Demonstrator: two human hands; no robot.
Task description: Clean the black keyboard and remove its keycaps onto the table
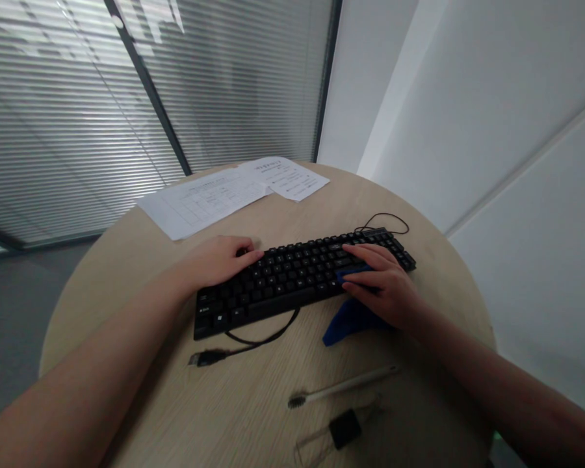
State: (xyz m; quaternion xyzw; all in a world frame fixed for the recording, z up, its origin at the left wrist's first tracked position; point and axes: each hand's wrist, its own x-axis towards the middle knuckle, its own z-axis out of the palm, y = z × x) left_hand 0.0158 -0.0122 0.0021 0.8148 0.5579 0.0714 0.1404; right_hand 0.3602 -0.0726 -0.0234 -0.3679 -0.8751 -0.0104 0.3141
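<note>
A black keyboard (283, 276) lies at a slant on the round wooden table. My left hand (224, 260) grips its far left edge, the thumb on the top keys and the other fingers curled over the back, partly hidden. Over the right-hand keys is my right hand (385, 283), its fingers pinching a blue cloth (353, 320). Part of that cloth is pressed to the keys, and the rest hangs onto the tabletop below the palm. The keyboard's cable ends in a USB plug (208, 357) in front of its left half.
Near me on the table (253, 416) lie a slim brush (341, 385) with dark bristles and a black block with thin wire-like loops (345, 429). Printed papers (209, 201) cover the far left side. A thin black cord loop (394, 218) lies behind the keyboard's right end.
</note>
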